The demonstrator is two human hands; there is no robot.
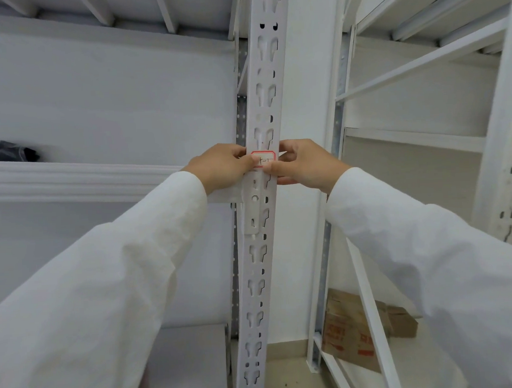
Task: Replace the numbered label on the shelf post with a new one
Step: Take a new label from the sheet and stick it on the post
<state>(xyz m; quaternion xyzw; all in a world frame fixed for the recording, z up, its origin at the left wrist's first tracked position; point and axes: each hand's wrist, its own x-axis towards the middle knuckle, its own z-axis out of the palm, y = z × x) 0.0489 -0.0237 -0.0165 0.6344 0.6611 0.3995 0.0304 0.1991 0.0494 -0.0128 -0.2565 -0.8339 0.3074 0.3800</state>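
A small white label [264, 158] with a red border and handwritten marks lies against the front of the white slotted shelf post [259, 253]. My left hand [222, 169] is at the label's left edge, with thumb and fingertips touching it. My right hand [305, 164] is on the right side, its thumb pressing the label's lower right corner. A small piece of white paper shows between the right fingers. Both arms are in white sleeves.
White shelving stands on both sides, with a shelf beam [70, 182] to the left at hand height. A dark bundle [8, 152] lies on the left shelf. A cardboard box [354, 334] sits low on the right rack. A grey surface [195, 354] is at lower left.
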